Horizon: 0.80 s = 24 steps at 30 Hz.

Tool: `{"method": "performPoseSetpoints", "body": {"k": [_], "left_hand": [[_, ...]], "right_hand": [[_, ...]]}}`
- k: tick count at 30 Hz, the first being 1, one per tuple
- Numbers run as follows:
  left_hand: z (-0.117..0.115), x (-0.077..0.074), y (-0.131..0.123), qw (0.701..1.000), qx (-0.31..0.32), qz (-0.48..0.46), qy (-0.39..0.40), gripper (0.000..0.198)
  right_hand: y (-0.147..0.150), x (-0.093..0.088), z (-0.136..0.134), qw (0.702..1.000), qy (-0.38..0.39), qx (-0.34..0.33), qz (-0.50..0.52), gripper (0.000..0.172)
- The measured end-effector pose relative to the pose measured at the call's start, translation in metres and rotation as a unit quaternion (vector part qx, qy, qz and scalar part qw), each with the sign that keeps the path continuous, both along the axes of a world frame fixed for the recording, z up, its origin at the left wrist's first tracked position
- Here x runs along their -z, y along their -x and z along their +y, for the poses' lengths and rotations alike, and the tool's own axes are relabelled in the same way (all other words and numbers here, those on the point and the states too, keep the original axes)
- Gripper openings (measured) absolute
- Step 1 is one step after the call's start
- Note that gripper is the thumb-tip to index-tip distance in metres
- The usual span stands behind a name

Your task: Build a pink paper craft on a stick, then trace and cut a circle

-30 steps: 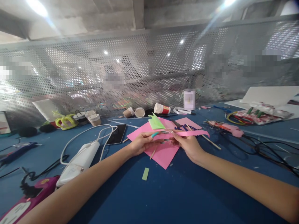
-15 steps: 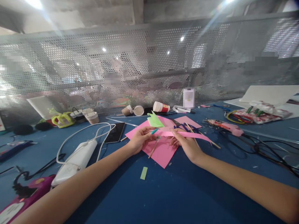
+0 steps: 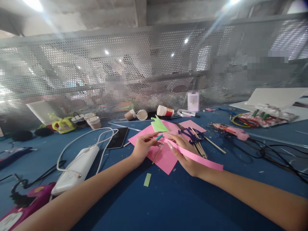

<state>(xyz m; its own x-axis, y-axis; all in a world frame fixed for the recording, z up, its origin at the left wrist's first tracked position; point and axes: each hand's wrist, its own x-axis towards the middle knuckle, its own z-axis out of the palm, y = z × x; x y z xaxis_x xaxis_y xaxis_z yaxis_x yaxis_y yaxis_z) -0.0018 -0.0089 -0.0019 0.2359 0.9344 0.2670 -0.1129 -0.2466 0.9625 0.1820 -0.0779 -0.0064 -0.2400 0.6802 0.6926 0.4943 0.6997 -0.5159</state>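
My left hand point(image 3: 141, 148) rests on a pink paper sheet point(image 3: 166, 158), fingers pinched on a thin wooden stick point(image 3: 156, 155) with a teal end. My right hand point(image 3: 185, 155) lies beside it, holding one end of a long pink paper strip point(image 3: 199, 158). The strip runs from my fingertips back over my wrist to the right. The fingertips of the two hands almost meet over the sheet. A folded green paper point(image 3: 158, 125) lies just beyond my hands.
Blue-handled scissors point(image 3: 192, 134) and wooden sticks point(image 3: 201, 148) lie right of my hands, with a pink glue gun point(image 3: 231, 130) and black cables point(image 3: 269, 154) further right. On the left are a phone point(image 3: 117, 138) and a white charger point(image 3: 77, 166). A green scrap point(image 3: 147, 179) lies near me.
The strip's free end has swung from pointing right across the table to lying over my right wrist, nearer me. The right hand has shifted slightly towards me. The left hand has barely moved.
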Motion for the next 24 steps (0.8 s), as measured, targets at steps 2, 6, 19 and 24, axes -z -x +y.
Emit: {"method": "performPoseSetpoints", "body": {"k": [2, 6, 19, 24], "left_hand": [[-0.002, 0.001, -0.001, 1.000, -0.012, 0.007, 0.003, 0.032], [-0.001, 0.003, -0.001, 0.999, -0.039, -0.001, 0.019, 0.030], [0.000, 0.005, -0.002, 0.996, 0.038, -0.070, 0.038, 0.037], [0.001, 0.003, -0.001, 0.997, 0.028, -0.067, 0.028, 0.044]], "right_hand": [[0.000, -0.001, -0.001, 1.000, -0.011, -0.016, -0.004, 0.043], [0.003, -0.003, -0.009, 0.992, 0.070, -0.097, 0.025, 0.046], [0.008, -0.007, -0.018, 0.973, 0.175, -0.124, 0.085, 0.060], [0.009, -0.011, -0.023, 0.961, 0.223, -0.141, 0.080, 0.063]]}}
